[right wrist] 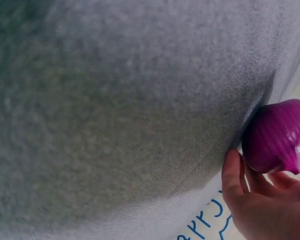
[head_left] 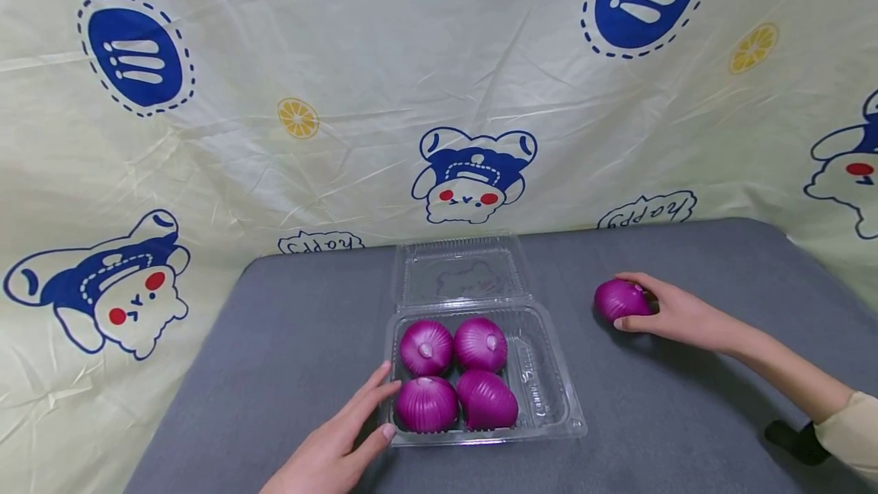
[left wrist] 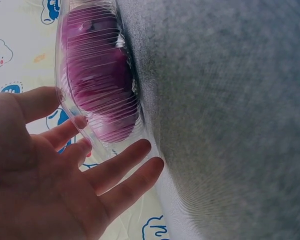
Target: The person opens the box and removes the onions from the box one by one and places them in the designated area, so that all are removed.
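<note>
A clear plastic clamshell box (head_left: 555,372) lies on the table with several red onions (head_left: 427,406) in its left and middle part. The right strip of its base holds no onion. My left hand (head_left: 336,441) is at the box's left front side, its fingers loosely extended and touching the rim (left wrist: 70,107). To the right of the box, my right hand (head_left: 675,315) grips another red onion (head_left: 620,300) between thumb and fingers. In the right wrist view this onion (right wrist: 276,137) shows its pointed tip, and it sits at or just above the cloth; I cannot tell which.
The box's transparent lid (head_left: 459,273) is folded back flat behind the base. Grey cloth covers the table (head_left: 295,326). A pale printed curtain (head_left: 370,166) hangs along the table's back edge. A dark strap (head_left: 796,441) is at the right wrist.
</note>
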`<state>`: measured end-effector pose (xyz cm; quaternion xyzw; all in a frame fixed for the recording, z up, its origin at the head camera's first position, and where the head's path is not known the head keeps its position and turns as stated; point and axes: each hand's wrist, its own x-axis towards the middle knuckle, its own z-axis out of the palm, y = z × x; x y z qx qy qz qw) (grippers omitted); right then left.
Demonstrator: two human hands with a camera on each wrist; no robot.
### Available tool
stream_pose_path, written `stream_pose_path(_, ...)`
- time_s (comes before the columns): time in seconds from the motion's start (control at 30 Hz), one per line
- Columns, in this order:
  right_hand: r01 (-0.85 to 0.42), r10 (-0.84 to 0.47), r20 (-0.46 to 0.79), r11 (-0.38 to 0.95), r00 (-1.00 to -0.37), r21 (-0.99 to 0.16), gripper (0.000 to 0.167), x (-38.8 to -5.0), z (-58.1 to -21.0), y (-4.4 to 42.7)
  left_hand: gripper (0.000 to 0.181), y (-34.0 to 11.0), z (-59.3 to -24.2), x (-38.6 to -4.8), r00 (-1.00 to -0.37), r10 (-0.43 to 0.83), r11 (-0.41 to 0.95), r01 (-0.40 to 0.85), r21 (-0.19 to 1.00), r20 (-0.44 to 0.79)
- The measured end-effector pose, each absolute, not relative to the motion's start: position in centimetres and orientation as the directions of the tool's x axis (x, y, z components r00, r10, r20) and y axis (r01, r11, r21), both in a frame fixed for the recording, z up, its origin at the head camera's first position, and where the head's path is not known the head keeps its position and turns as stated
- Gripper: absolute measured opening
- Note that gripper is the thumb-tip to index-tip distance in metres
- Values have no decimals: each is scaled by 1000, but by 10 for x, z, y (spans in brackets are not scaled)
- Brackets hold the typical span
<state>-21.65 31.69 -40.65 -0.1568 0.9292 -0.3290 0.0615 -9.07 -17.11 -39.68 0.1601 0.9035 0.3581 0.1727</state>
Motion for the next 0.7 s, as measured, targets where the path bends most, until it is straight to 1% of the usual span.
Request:
stream_pose_path(0.17,-245,-334,-19,727,-942,-641,75,-215,-407,317,56,-172,-397,-90,-893,410,700,178,692,-185)
stream_pose_path(0.43,-244,-336,-18,717,-942,-653,78,-213,-404,322,56,-170,-397,-92,-884,402,697,126,706,-239)
stream_pose_path(0.6,-255,-329,5,722,-944,-644,81,-210,-399,321,56,-171,-397,-92,-885,400,698,125,705,-238)
stream_pose_path(0.7,-278,-322,44,729,-946,-625,84,-206,-394,317,56,-171,-397,-91,-886,401,695,128,708,-234)
